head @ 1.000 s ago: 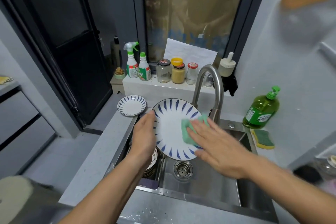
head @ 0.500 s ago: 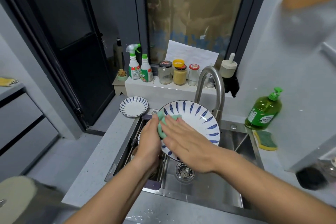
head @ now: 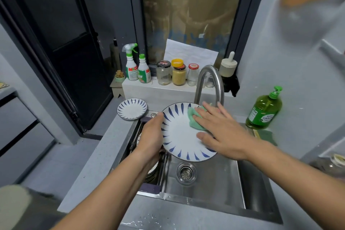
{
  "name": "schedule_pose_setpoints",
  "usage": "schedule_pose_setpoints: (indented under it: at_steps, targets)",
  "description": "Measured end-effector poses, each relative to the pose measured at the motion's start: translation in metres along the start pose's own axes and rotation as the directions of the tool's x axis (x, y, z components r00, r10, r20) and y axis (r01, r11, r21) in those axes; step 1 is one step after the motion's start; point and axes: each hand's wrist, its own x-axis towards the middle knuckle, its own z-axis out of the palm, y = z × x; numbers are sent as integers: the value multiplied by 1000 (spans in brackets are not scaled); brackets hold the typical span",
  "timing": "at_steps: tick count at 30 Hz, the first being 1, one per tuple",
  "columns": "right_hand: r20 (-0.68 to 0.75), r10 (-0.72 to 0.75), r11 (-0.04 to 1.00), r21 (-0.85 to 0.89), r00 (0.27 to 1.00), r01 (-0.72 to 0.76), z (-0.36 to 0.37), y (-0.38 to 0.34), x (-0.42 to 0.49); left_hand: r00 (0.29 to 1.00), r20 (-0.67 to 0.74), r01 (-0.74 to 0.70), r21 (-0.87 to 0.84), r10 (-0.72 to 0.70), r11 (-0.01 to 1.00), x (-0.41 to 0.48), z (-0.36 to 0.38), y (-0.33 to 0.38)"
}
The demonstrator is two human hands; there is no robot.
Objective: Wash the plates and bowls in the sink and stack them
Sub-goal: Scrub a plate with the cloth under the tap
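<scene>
The blue-striped plate (head: 177, 136) hangs over the steel sink (head: 205, 190), tipped up with its face toward the person. The left hand (head: 152, 136) grips its left rim. The right hand (head: 222, 132), fingers straight and slightly spread, presses a green cloth (head: 194, 120) against its upper right. A smaller plate (head: 131, 108) lies flat on the grey counter (head: 93, 166) by a dark window (head: 186, 15).

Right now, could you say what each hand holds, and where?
Left hand grips the plate by its left rim; right hand presses a green cloth on it.
</scene>
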Motion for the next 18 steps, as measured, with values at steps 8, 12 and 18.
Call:
schedule_pose_setpoints:
  at_steps: [8, 12, 18]
  targets:
    - [-174, 184, 842, 535, 967, -64, 30, -44, -24, 972, -22, 233, -72, -236, 970, 14, 20, -2]
    - [-226, 274, 729, 683, 935, -49, 26, -43, -21, 938, 27, 347, -46, -346, 937, 19, 26, -6]
    - [-252, 338, 586, 810, 907, 7, 13, -38, -21, 869, 101, 488, -14, -485, 873, 18, 24, -3]
